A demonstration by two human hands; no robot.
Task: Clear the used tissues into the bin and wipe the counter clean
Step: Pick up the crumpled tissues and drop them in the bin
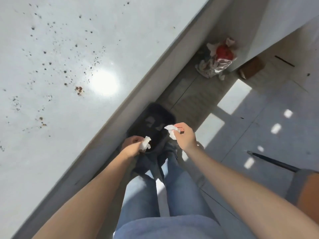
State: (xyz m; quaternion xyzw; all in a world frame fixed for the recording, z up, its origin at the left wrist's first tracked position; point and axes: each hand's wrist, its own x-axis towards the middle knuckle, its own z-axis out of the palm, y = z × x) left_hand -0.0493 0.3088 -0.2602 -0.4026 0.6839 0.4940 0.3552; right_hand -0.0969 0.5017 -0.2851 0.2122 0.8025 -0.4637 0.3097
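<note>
No readable text in view.
No lettering, label, brand, number or sign can be made out on any surface; the pale patches inside the dark bin (151, 125) and the clear bag (217, 62) of rubbish on the floor are too blurred to show any print.

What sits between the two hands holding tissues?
In the head view, between the left hand and the right hand, only the dark bin shows, its opening below them; each hand grips a crumpled tissue.
</note>
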